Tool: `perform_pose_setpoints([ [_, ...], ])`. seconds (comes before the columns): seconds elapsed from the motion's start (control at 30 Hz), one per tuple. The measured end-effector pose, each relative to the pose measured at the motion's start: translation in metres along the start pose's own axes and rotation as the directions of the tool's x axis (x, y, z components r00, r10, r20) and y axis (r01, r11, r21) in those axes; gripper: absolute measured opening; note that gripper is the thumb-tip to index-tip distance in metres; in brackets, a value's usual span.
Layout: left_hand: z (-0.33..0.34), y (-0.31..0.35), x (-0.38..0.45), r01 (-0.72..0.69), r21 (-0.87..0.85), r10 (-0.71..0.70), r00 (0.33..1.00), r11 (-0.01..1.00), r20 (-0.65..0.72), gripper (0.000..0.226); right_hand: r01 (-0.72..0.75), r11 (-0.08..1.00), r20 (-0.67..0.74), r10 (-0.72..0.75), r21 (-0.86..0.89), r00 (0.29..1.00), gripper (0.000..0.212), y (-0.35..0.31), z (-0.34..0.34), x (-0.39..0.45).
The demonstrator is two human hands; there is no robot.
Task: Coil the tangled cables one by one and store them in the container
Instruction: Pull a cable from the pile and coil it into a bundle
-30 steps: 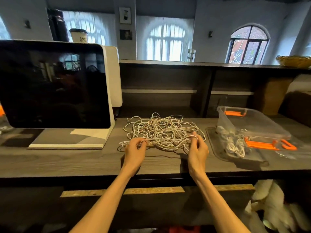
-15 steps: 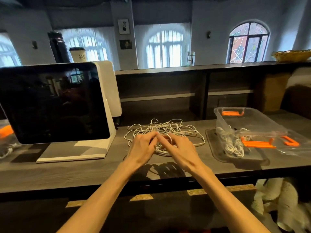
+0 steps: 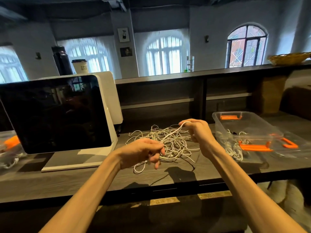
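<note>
Two bare hands work above one tangled heap of white cables (image 3: 170,142) lying on the dark wooden desk (image 3: 67,179), between the screen and the container. How many separate cables make up the heap cannot be counted; the strands cross too thickly.

The left hand (image 3: 143,153) is held low at the near edge of the heap, its fingers curled into a grip that pinches a strand, and a small loop of cable hangs below it onto the desk. The right hand (image 3: 197,132) is raised higher and further back, its fingers curled round the same doubled strand, which arches over its forefinger. That strand (image 3: 173,132) runs taut and slanting between the two hands, lifted above the rest of the heap.

To the right stands one clear plastic container (image 3: 252,121) with two orange handles showing, resting on its clear lid (image 3: 292,147), which carries one orange clasp of its own. Several coiled white cables (image 3: 235,148) lie by the container's near left side; whether all of them are inside cannot be told.

One dark screen on a white stand (image 3: 55,113) sits on the left of the desk. Behind it, on the upper ledge, are one paper cup (image 3: 80,66) and one dark flask (image 3: 61,61).
</note>
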State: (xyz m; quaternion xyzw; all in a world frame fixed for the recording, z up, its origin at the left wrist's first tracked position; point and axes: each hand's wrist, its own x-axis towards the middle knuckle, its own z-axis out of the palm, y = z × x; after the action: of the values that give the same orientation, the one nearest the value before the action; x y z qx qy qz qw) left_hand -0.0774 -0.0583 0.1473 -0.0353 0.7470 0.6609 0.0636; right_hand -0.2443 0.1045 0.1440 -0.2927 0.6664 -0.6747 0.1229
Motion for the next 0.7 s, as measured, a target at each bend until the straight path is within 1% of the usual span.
perform_pose_setpoints([
  [0.03,0.000,0.000,-0.001,-0.014,0.023,0.014,1.000,1.000,-0.018,0.027,0.004,1.000,-0.016,-0.004,-0.027,1.000,0.025,0.000,-0.001,0.000],
  [0.07,0.002,0.002,-0.002,-0.025,0.005,0.026,0.998,1.000,-0.058,0.028,0.042,0.994,-0.012,-0.044,-0.104,0.999,0.022,0.001,-0.003,0.000],
  [0.1,0.003,0.002,-0.003,-0.038,-0.039,0.034,0.994,0.999,-0.108,0.030,0.092,0.975,0.030,-0.088,-0.204,0.996,0.021,0.002,-0.005,-0.002],
  [0.17,0.004,0.006,-0.003,-0.081,-0.110,0.058,0.979,0.991,-0.194,0.030,0.222,0.908,0.209,-0.155,-0.355,0.966,0.044,-0.001,-0.004,-0.008],
  [0.2,0.005,0.008,-0.002,-0.094,-0.133,0.064,0.975,0.987,-0.214,0.030,0.277,0.882,0.281,-0.174,-0.382,0.944,0.052,-0.004,-0.002,-0.011],
  [0.23,0.007,0.010,-0.002,-0.102,-0.160,0.067,0.975,0.982,-0.211,0.029,0.315,0.874,0.337,-0.189,-0.370,0.922,0.054,-0.008,0.002,-0.015],
  [0.3,0.015,0.015,-0.004,-0.124,-0.256,0.077,0.980,0.959,-0.185,0.028,0.327,0.888,0.408,-0.181,-0.323,0.895,0.053,-0.018,0.009,-0.022],
  [0.37,0.020,0.018,-0.007,-0.169,-0.378,0.099,0.975,0.910,-0.198,0.028,0.340,0.880,0.394,-0.198,-0.333,0.898,0.043,-0.022,0.012,-0.024],
  [0.43,0.023,0.021,-0.008,-0.227,-0.442,0.132,0.963,0.868,-0.234,0.025,0.387,0.827,0.357,-0.245,-0.409,0.901,0.029,-0.021,0.013,-0.025],
  [0.47,0.023,0.022,-0.007,-0.255,-0.454,0.144,0.954,0.854,-0.264,0.024,0.411,0.790,0.351,-0.265,-0.455,0.898,0.025,-0.021,0.013,-0.025],
  [0.53,0.024,0.022,-0.004,-0.320,-0.405,0.151,0.906,0.857,-0.396,0.026,0.443,0.774,0.325,-0.319,-0.452,0.890,0.019,-0.021,0.015,-0.028],
  [0.6,0.029,0.020,0.001,-0.388,-0.343,0.156,0.826,0.856,-0.542,0.032,0.462,0.787,0.255,-0.388,-0.409,0.886,0.014,-0.022,0.018,-0.032],
  [0.63,0.032,0.020,0.004,-0.416,-0.353,0.153,0.800,0.838,-0.580,0.034,0.474,0.777,0.225,-0.417,-0.414,0.881,0.013,-0.022,0.021,-0.033],
  [0.7,0.039,0.019,0.008,-0.461,-0.427,0.133,0.785,0.778,-0.605,0.033,0.500,0.732,0.196,-0.466,-0.462,0.863,0.012,-0.019,0.029,-0.035],
])
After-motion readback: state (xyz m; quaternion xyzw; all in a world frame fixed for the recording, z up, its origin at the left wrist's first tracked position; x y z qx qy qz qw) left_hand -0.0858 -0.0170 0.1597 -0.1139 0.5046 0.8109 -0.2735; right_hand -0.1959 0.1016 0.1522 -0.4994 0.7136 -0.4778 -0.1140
